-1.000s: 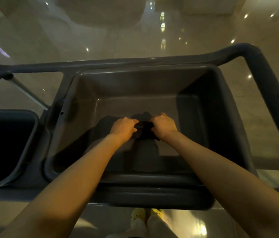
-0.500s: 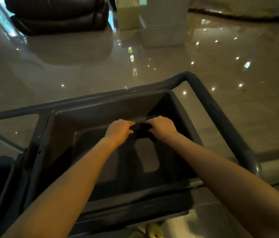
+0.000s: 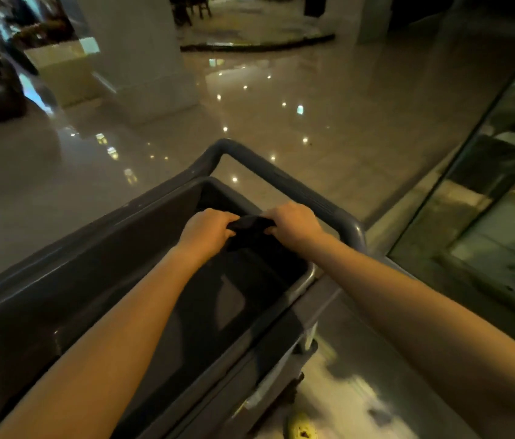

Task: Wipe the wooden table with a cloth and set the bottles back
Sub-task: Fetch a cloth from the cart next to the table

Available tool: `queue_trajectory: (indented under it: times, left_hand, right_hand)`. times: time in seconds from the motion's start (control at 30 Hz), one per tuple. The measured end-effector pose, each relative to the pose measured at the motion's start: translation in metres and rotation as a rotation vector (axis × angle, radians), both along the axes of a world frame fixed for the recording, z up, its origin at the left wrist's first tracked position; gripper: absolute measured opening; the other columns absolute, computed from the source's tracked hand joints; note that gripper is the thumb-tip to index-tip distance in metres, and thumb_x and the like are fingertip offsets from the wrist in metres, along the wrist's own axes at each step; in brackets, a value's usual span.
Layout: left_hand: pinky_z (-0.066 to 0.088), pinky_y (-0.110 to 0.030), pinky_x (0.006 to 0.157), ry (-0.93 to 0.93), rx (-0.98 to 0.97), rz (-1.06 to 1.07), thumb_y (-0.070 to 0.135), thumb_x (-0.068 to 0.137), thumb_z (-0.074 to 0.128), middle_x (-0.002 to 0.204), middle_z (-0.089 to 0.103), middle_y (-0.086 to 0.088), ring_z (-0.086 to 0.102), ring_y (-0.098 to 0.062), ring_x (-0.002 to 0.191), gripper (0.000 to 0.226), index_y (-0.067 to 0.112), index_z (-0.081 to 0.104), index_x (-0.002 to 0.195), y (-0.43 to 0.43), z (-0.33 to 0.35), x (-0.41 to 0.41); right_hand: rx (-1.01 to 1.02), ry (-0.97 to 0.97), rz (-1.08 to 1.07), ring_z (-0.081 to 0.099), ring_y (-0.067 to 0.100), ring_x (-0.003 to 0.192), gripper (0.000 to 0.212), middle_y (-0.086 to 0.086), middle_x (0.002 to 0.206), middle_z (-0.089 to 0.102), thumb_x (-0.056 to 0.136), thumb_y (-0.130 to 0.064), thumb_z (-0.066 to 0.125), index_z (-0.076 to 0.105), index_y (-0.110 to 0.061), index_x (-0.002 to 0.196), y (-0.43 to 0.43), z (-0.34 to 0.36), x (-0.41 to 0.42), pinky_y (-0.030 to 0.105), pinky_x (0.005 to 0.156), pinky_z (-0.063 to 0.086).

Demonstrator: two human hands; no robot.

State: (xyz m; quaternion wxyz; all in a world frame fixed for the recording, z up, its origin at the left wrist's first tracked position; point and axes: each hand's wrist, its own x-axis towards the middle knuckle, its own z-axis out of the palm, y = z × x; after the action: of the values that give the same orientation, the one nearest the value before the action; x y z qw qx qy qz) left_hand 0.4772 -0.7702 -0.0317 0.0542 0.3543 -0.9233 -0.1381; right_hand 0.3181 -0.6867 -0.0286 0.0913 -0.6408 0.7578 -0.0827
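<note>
A dark cloth (image 3: 251,224) is bunched between both of my fists above a deep grey plastic tub (image 3: 98,267) on a service cart. My left hand (image 3: 207,232) grips the cloth's left end and my right hand (image 3: 292,224) grips its right end, knuckles up, close together. The cloth hangs a little into the tub's dark inside. No wooden table and no bottles are in view.
The cart's grey handle bar (image 3: 284,182) curves around the tub's far right corner. Glossy stone floor (image 3: 313,115) spreads ahead, with a white pillar (image 3: 136,52) at the back left and a glass wall (image 3: 503,172) on the right. A yellow shoe (image 3: 300,427) shows below.
My view has swung up and to the right, so the tub now sits lower left and the floor and pillar show. Both hands have stayed closed on the cloth over the tub.
</note>
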Motion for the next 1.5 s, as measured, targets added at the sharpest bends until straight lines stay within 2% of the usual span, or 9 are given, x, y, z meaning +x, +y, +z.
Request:
queue_trajectory:
  times: [0.27, 0.37, 0.47, 0.8, 1.07, 1.13, 1.23, 1.33, 1.5]
  left_hand:
    - [0.047, -0.034, 0.071, 0.072, -0.077, -0.238, 0.017, 0.086, 0.059, 0.099, 0.072, -0.010, 0.064, -0.029, 0.091, 0.030, 0.026, 0.065, 0.113, 0.042, 0.033, -0.062]
    - [0.049, -0.039, 0.077, 0.072, -0.103, -0.345, 0.016, 0.085, 0.060, 0.107, 0.070, -0.010, 0.062, -0.032, 0.099, 0.031, 0.025, 0.065, 0.115, 0.069, 0.042, -0.100]
    - [0.049, -0.042, 0.076, 0.057, -0.133, -0.442, 0.017, 0.086, 0.058, 0.101, 0.071, -0.012, 0.063, -0.034, 0.095, 0.028, 0.025, 0.066, 0.112, 0.105, 0.044, -0.140]
    - [0.049, -0.043, 0.078, 0.075, -0.166, -0.804, 0.016, 0.083, 0.060, 0.110, 0.070, -0.012, 0.062, -0.036, 0.101, 0.034, 0.027, 0.064, 0.115, 0.259, 0.027, -0.259]
    - [0.048, -0.041, 0.073, 0.108, -0.143, -1.208, 0.013, 0.085, 0.055, 0.107, 0.071, -0.006, 0.062, -0.031, 0.098, 0.031, 0.026, 0.065, 0.112, 0.411, 0.006, -0.327]
    - [0.047, -0.038, 0.068, 0.145, -0.114, -1.336, 0.022, 0.084, 0.052, 0.102, 0.073, -0.004, 0.064, -0.029, 0.092, 0.027, 0.026, 0.067, 0.107, 0.448, 0.002, -0.338]
    - [0.040, -0.030, 0.058, 0.179, -0.025, -1.556, 0.051, 0.072, 0.037, 0.086, 0.074, -0.001, 0.065, -0.025, 0.078, 0.048, 0.024, 0.069, 0.095, 0.502, -0.004, -0.350]
    - [0.047, -0.035, 0.067, 0.134, -0.056, -1.690, 0.029, 0.082, 0.055, 0.093, 0.073, -0.002, 0.065, -0.026, 0.087, 0.023, 0.025, 0.067, 0.102, 0.552, -0.012, -0.364]
    - [0.050, -0.042, 0.076, 0.096, -0.097, -1.949, 0.020, 0.084, 0.057, 0.102, 0.071, -0.006, 0.063, -0.031, 0.096, 0.025, 0.023, 0.065, 0.108, 0.622, -0.019, -0.369]
  right_hand:
    - [-0.082, 0.070, -0.192, 0.062, 0.032, 0.095, 0.023, 0.009, 0.103, 0.068, 0.085, -0.019, 0.055, 0.065, -0.020, 0.106, 0.077, 0.026, -0.045, 0.036, 0.068, 0.047]
    - [-0.087, 0.100, -0.285, 0.062, 0.035, 0.096, 0.023, 0.012, 0.103, 0.068, 0.085, -0.022, 0.056, 0.065, -0.020, 0.106, 0.118, 0.035, -0.069, 0.036, 0.067, 0.044]
    - [-0.097, 0.110, -0.396, 0.063, 0.035, 0.092, 0.022, 0.012, 0.098, 0.070, 0.082, -0.021, 0.058, 0.068, -0.019, 0.101, 0.167, 0.038, -0.091, 0.035, 0.066, 0.045]
    - [-0.104, 0.107, -0.778, 0.064, 0.032, 0.086, 0.018, 0.008, 0.091, 0.072, 0.079, -0.017, 0.059, 0.069, -0.017, 0.095, 0.352, 0.017, -0.146, 0.034, 0.062, 0.046]
    - [-0.080, 0.107, -1.144, 0.061, 0.033, 0.096, 0.016, 0.009, 0.099, 0.070, 0.084, -0.023, 0.058, 0.067, -0.017, 0.095, 0.509, -0.004, -0.150, 0.038, 0.070, 0.048]
    - [-0.072, 0.115, -1.242, 0.062, 0.031, 0.095, 0.014, 0.008, 0.097, 0.070, 0.085, -0.023, 0.056, 0.066, -0.018, 0.094, 0.544, -0.008, -0.142, 0.036, 0.067, 0.046]
    - [-0.063, 0.102, -1.427, 0.062, 0.031, 0.093, 0.014, 0.007, 0.095, 0.070, 0.083, -0.020, 0.054, 0.066, -0.019, 0.092, 0.590, -0.012, -0.126, 0.033, 0.062, 0.041]
    - [-0.031, 0.100, -1.603, 0.062, 0.031, 0.095, 0.015, 0.007, 0.098, 0.071, 0.082, -0.020, 0.055, 0.066, -0.021, 0.092, 0.623, -0.015, -0.108, 0.033, 0.063, 0.042]
    - [0.011, 0.079, -1.901, 0.062, 0.033, 0.097, 0.016, 0.010, 0.103, 0.070, 0.083, -0.021, 0.055, 0.066, -0.019, 0.095, 0.657, -0.020, -0.071, 0.032, 0.064, 0.039]
